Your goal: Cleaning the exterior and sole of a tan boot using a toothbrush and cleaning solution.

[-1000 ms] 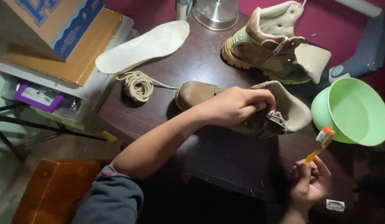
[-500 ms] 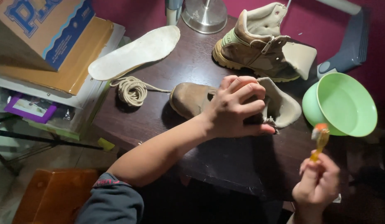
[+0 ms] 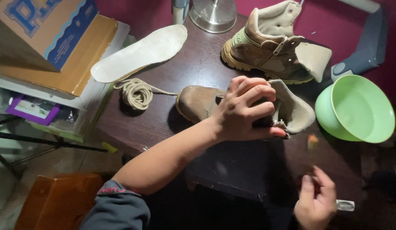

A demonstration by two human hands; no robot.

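A tan boot [image 3: 198, 102] lies on its side on the dark wooden table [image 3: 164, 123], toe pointing left. My left hand [image 3: 245, 108] is clamped over its ankle and tongue, pressing it down. My right hand [image 3: 317, 200] is low at the right, below the table's front edge, and grips a thin toothbrush. The toothbrush's orange head [image 3: 312, 140] is blurred and points up near the boot's opening. A second tan boot [image 3: 270, 47] stands upright behind the first, its tongue folded out.
A white insole [image 3: 140, 53] and a coiled beige lace [image 3: 136, 93] lie at the table's left. A green bowl [image 3: 355, 108] stands at the right. Behind are a metal stand base [image 3: 213, 15] and a cardboard box [image 3: 44, 25] on stacked items. A wooden stool [image 3: 57, 200] is lower left.
My right hand has dropped lower with the toothbrush, which now blurs. My left hand has shifted its grip a little on the lying boot.
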